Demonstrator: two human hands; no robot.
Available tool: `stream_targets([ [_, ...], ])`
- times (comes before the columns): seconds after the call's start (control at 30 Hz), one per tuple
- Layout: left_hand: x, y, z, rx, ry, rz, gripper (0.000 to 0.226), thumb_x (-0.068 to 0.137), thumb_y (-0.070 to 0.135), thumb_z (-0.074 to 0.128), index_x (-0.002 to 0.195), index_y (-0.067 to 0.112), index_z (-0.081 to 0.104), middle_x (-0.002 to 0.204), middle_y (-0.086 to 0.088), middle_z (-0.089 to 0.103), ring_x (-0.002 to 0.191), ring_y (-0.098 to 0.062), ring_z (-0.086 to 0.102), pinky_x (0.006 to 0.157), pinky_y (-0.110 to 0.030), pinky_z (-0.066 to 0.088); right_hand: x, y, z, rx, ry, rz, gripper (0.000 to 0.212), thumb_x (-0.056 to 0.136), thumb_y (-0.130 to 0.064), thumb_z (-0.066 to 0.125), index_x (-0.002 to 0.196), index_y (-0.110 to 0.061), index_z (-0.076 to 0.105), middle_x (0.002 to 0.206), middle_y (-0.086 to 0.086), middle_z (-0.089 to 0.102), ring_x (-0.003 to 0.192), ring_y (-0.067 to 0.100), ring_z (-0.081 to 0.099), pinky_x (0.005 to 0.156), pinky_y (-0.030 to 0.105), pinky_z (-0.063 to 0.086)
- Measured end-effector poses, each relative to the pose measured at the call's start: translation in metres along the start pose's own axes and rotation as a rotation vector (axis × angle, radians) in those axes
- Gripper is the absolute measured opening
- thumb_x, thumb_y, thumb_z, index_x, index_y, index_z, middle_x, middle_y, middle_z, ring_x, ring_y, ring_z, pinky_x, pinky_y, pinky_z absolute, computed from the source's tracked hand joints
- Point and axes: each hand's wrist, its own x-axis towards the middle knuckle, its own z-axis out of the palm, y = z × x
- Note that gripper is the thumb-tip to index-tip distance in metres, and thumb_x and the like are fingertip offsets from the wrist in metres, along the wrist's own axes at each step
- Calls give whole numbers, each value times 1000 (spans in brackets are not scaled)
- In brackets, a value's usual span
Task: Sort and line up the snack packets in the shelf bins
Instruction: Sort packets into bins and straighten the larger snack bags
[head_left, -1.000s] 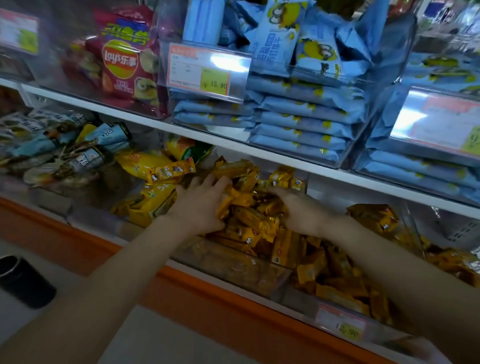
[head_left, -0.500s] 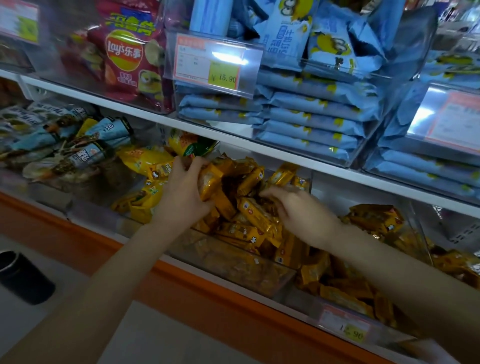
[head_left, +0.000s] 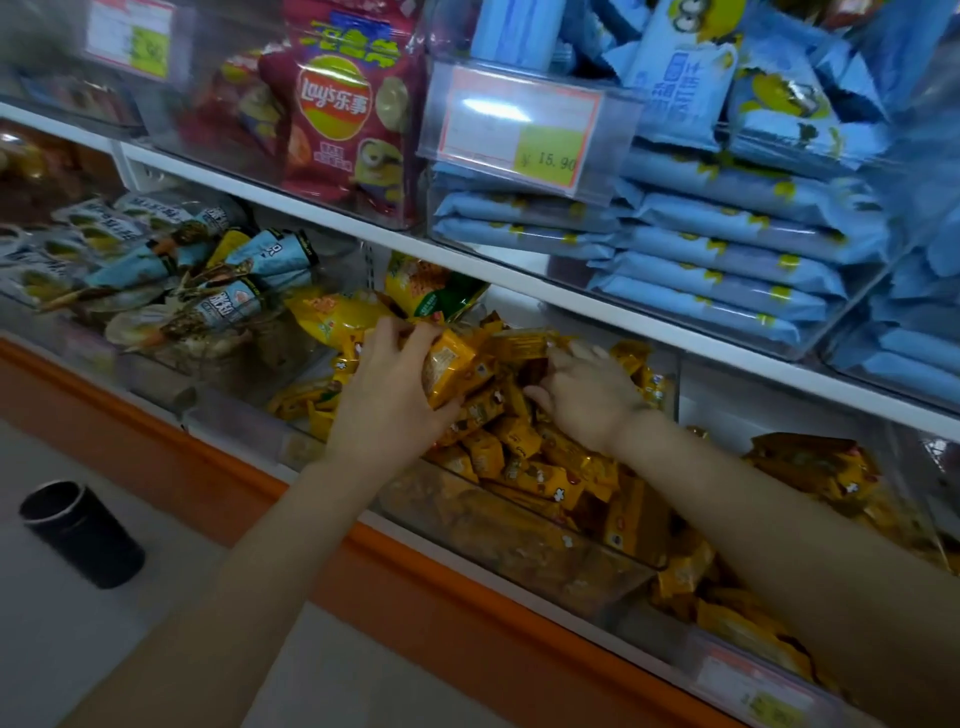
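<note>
The step in hand is tidying the lower middle bin. The left hand (head_left: 387, 395) has its grip closed round a yellow snack packet (head_left: 449, 366), fingers over the top and thumb beneath, and holds it just above the heap of yellow packets (head_left: 545, 467) that fills the clear bin (head_left: 519, 540) on the lower shelf. The right hand (head_left: 587, 395) reaches into the same heap from the other side, its fingertips (head_left: 563, 358) touching a packet at the back. I cannot tell whether that grip is pinching a packet or only pressing on it.

The heap lies jumbled, with packets pointing every way and none in a row, so I judge the lining up to be at an early stage. Just beside the left hand, a large yellow bag (head_left: 332, 317) and a green-and-yellow bag (head_left: 431, 286) of another kind sit at the bin's left edge. They probably belong elsewhere.

The next move calls for turning the held packet face up and setting it flat against the others, while the right hand squares the neighbours. The slippery wrappers may slide back as soon as they are let go.

On the upper shelf, the Lay's crisp bag (head_left: 343, 114) and the stacked blue packets (head_left: 727, 249) are not being handled.
</note>
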Motion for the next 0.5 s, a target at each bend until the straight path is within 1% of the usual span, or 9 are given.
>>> stream_targets([
  [0.1, -3, -3, 0, -2, 25, -19, 70, 76, 43, 73, 133, 16, 43, 127, -10, 39, 119, -27, 42, 79, -40, 50, 10, -1, 3, 118, 29, 132, 39, 96, -42, 44, 111, -13, 65, 125, 8, 51, 120, 25, 42, 98, 33, 33],
  [0.17, -5, -7, 0, -19, 24, -44, 73, 77, 50, 70, 135, 16, 42, 127, -8, 39, 118, -25, 43, 80, -37, 49, 15, -2, 4, 214, -3, 178, 43, 91, -46, 53, 119, -15, 61, 127, 8, 51, 121, 26, 43, 99, 35, 37],
  [0.23, -6, -10, 0, -32, 9, -67, 76, 76, 55, 68, 136, 17, 40, 128, -8, 38, 117, -25, 44, 81, -38, 50, 19, -7, 5, 228, -62, 190, 47, 87, -51, 56, 123, -20, 60, 127, 5, 52, 122, 26, 40, 96, 35, 36],
  [0.3, -8, -11, 2, -18, 3, -59, 78, 74, 57, 68, 136, 17, 40, 129, -7, 38, 117, -25, 45, 80, -38, 50, 22, -12, 5, 204, -56, 215, 43, 85, -54, 57, 115, -24, 65, 120, 4, 57, 118, 25, 42, 89, 33, 37],
  [0.33, -9, -11, 2, -14, 5, -51, 77, 73, 57, 67, 135, 18, 41, 130, -7, 38, 117, -25, 45, 80, -38, 50, 24, -12, 5, 206, -34, 237, 40, 84, -53, 59, 111, -26, 68, 116, 3, 61, 117, 24, 43, 87, 32, 37],
  [0.4, -10, -10, 3, -32, 5, -50, 76, 73, 58, 66, 133, 19, 42, 131, -6, 37, 119, -25, 45, 82, -37, 49, 27, -13, 3, 209, -24, 281, 35, 83, -51, 62, 107, -27, 70, 114, 3, 64, 118, 24, 45, 90, 32, 38],
  [0.5, -11, -11, 2, -45, -4, -46, 76, 72, 59, 66, 133, 19, 43, 131, -6, 37, 119, -25, 45, 84, -36, 47, 33, -15, 2, 218, -60, 321, 31, 82, -46, 65, 106, -27, 72, 116, 2, 64, 120, 24, 46, 93, 31, 37],
])
